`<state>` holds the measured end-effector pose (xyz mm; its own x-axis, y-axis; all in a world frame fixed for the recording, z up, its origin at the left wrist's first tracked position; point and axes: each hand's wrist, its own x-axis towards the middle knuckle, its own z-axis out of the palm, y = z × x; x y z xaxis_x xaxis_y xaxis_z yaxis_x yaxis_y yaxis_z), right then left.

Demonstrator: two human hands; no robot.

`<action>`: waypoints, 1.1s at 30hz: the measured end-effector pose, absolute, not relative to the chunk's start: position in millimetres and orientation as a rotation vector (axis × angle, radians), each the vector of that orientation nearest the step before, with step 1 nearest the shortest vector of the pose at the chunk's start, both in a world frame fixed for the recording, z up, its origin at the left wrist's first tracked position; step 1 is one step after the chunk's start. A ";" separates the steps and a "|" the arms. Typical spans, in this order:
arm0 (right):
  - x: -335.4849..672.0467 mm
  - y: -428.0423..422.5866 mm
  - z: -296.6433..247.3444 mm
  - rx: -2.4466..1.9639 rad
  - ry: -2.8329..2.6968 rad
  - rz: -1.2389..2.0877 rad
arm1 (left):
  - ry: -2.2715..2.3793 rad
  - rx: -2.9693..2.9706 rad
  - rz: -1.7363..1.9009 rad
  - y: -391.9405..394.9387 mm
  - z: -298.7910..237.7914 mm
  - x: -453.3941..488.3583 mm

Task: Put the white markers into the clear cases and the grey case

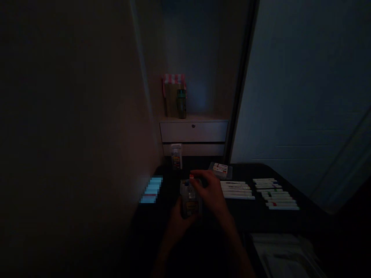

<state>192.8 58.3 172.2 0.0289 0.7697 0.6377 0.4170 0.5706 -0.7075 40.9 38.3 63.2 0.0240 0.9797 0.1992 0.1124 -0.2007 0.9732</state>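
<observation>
Bench [243,212]: black, lower centre to lower right of frame.
Pens [236,192]: white, in rows, right of lower centre.
Right hand [209,193]: nearly closed, fingertips pinching orange-topped pen [191,176].
Left hand [182,221]: half-curled round case [191,208].
Case: clear, labelled, lower centre of frame.
Orange-topped pen: at case's top.

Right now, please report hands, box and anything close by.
Left hand around clear box. Right hand pinching orange-topped pen at box's top. White pens lying to the right.
</observation>
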 end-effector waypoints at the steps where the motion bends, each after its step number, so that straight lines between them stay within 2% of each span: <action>1: 191.9 57.9 172.0 -1.028 -1.594 0.377 | 1.179 1.447 1.293 38.4 63.0 41.0; 16: 186.5 58.0 165.9 -1.014 -1.661 0.555 | 1.201 1.439 1.258 37.2 65.7 43.6; 33: 190.1 59.3 161.9 -0.973 -1.731 0.442 | 1.188 1.446 1.278 35.9 67.2 43.4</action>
